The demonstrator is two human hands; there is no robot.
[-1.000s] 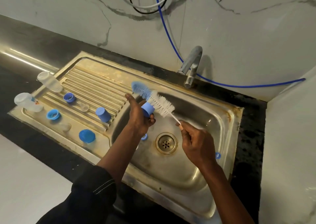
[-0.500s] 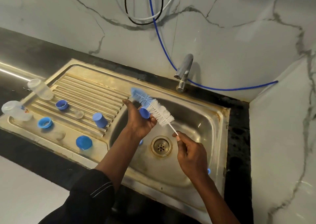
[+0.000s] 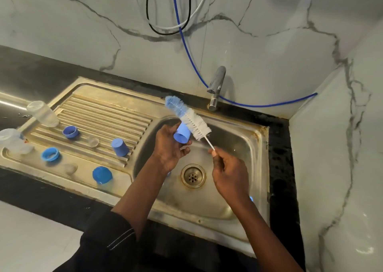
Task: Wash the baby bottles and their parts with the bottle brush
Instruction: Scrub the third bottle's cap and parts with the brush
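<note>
My left hand (image 3: pixel 169 146) grips a blue bottle cap (image 3: pixel 182 134) over the steel sink basin (image 3: pixel 238 145), its open end toward me. My right hand (image 3: pixel 229 172) pinches the thin white handle of the bottle brush (image 3: pixel 187 118), whose blue-and-white bristles lie against the cap's far side. On the draining board (image 3: pixel 103 114) lie two clear bottles (image 3: pixel 42 114) (image 3: pixel 12 140), another blue cap (image 3: pixel 120 147), two blue rings (image 3: pixel 70 131) (image 3: pixel 50 154), a blue lid (image 3: pixel 102 175) and two clear teats (image 3: pixel 92 142) (image 3: pixel 70 168).
The tap (image 3: pixel 215 87) stands behind the basin, with no water visible. The drain (image 3: pixel 193 176) sits below my hands. A blue hose (image 3: pixel 192 60) and cables hang on the marble wall. Dark counter surrounds the sink; a wall closes the right side.
The brush has slid out along the cap so more white bristle shows beside it. My left hand has turned the cap's opening toward me. The camera moved closer.
</note>
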